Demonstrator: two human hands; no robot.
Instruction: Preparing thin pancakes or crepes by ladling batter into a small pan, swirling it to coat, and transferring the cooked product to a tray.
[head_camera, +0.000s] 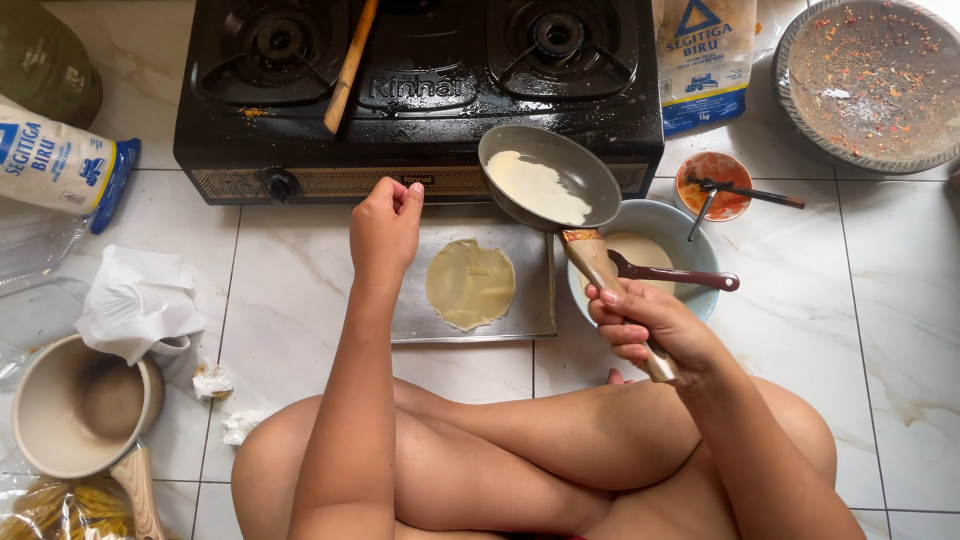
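Nearest to us are our crossed bare legs (520, 460) on the white tiled floor (880, 330). Our right hand (650, 325) is wrapped around the wooden handle (600, 268) of a small grey pan (548, 180), fingers curled tight, holding the pan tilted above the floor with pale batter (538, 186) spread over part of its inside. Our left hand (385, 225) hangs free with fingers curled loosely inward, gripping nothing, just beside a metal tray (530, 290). On that tray lies one thin round pale wrapper (470, 284). Just right of the tray, under the pan's handle, sits a light blue bowl (690, 225) of batter with a dark ladle (675, 273) resting across it. At our left stand a cream pan (75, 405) and a crumpled white cloth (135, 300). Further out is a small orange bowl (712, 185) with a spoon. Beyond everything sits the black two-burner stove (420, 90), a wooden stick (350, 65) lying across it, flour bags on either side, and a stone plate (870, 80) at far right.
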